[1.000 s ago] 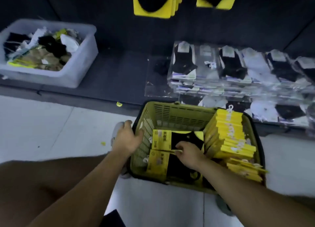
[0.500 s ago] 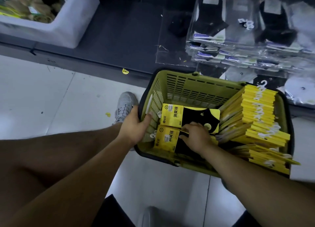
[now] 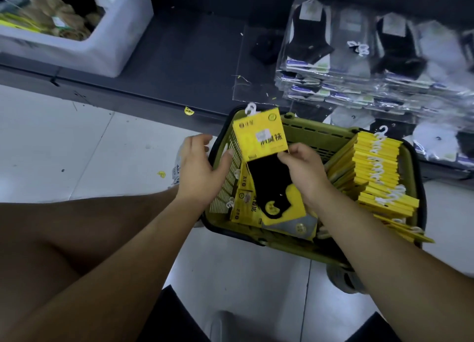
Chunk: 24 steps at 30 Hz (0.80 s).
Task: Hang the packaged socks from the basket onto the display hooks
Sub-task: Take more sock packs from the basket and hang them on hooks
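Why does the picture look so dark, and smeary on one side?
Head view: the light is dim and bluish, with no strong shadows; the bagged socks at the right are smeared by blur; the pack in the right hand is sharper, though its printed label is smudged; glare glints off the clear bags.

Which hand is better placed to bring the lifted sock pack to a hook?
Right, probably. The right hand pinches the lifted sock pack, with its white hanger uppermost. The left hand sits by the basket rim, holding no pack.
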Available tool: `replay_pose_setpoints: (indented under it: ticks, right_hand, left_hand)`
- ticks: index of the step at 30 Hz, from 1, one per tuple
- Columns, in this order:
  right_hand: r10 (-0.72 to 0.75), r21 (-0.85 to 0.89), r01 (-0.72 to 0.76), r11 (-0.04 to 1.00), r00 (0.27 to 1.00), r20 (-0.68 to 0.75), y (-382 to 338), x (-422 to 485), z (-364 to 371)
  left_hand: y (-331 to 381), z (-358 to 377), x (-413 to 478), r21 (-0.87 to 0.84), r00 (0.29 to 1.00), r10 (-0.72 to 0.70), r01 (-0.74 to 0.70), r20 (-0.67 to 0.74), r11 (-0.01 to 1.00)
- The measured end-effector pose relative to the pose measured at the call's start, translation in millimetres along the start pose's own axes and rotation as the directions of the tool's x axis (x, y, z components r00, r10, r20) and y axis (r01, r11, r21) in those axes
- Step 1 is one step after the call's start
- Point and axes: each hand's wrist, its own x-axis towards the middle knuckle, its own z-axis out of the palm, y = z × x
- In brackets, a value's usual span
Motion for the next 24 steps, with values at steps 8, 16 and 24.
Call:
replay_pose_setpoints:
  ticks: [8,16,24]
  right_hand:
    - [-0.026,0.106,0.007,0.994,0.982,0.184,-21.3,-12.7,22.3]
    - [0.159,-0.74,0.171,0.651,0.922,0.353,80.0,-0.9,0.2]
    - [0.113,-0.854,0.25,0.457,0.935,0.335,110.4,3.3,3.9]
  left_hand:
    - [26.6,-9.9,-2.6,-0.512,0.93,-0.211,0.344,0.3,0.787]
    - [-6.2,-23.5,2.9,-0.538,0.888,-0.355,0.46,0.292,0.706]
    - [-10.4,-15.5,6.7,-0.506,0.903,-0.333,0.429,0.273,0.749]
